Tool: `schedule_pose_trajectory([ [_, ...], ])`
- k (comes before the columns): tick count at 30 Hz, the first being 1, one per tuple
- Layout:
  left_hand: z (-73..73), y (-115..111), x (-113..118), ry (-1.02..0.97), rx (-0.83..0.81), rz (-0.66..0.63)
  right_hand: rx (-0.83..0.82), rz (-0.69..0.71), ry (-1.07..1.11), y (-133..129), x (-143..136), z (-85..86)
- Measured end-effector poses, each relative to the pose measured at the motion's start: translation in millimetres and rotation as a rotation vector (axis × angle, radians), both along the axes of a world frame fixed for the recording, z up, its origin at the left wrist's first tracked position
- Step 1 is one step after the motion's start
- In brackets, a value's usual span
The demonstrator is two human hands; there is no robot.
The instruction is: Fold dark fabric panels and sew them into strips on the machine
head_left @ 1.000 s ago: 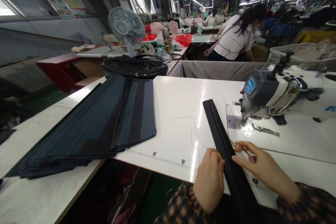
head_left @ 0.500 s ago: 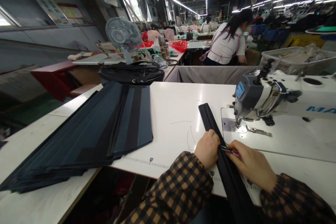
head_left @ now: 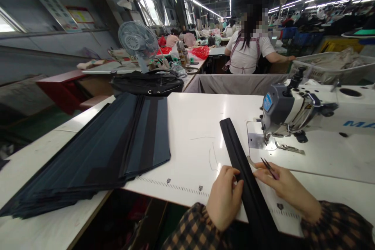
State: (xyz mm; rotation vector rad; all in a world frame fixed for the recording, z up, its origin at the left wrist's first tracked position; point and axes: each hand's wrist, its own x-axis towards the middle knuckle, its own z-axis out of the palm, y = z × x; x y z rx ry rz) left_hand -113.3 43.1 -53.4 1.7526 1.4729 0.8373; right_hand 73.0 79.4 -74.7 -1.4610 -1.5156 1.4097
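Currently, right hand is closed round a pair of pink-handled thread snips, blade tips slightly apart and pointing up, off the fabric. Left hand is curled at the left edge of a black fabric strip, thumb and forefinger close together; whether they pinch the edge or a loose thread, cannot tell.

Change: half a second ago the blades lay across the strip, against the left fingers. Now they are clear on its right side, and the left hand is lower along the edge. Judged a pause between cuts; no cut end can be made out.

The strip lies lengthwise on the white sewing table, a raised seam down its middle, far end on the tabletop, near end running out of view below. Loose threads lie to its left, above a printed ruler scale.

Outward: sewing machine head close on the right, probably limiting room there; stack of dark blue panels well to the left, apart from the hands. Black bag and fan beyond. Co-worker, bent sideways before, now stands back-on, one arm out to a white basket.
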Motion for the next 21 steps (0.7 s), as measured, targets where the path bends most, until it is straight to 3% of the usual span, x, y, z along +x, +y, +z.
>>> schedule_pose_trajectory([
  [3,0.2,-14,5,-0.364,-0.174,0.026,-0.239,-0.010,0.261,-10,-13,4.3],
  [5,1.0,-18,9,-0.655,-0.281,0.010,-0.305,0.062,0.359,-18,-25,9.4],
  [7,2.2,-19,11,-0.882,-0.312,0.018,-0.279,0.122,0.357,-25,-35,16.0],
  [9,4.3,-22,11,-1.018,-0.295,0.061,-0.154,0.068,0.254,-31,-38,23.7],
  [13,14.0,-32,10,-1.097,-0.287,0.129,0.158,-0.147,0.009,-36,-31,38.9],
  [21,32.7,-31,5,-1.086,-0.260,0.146,0.174,-0.014,-0.090,-49,-30,55.2],
])
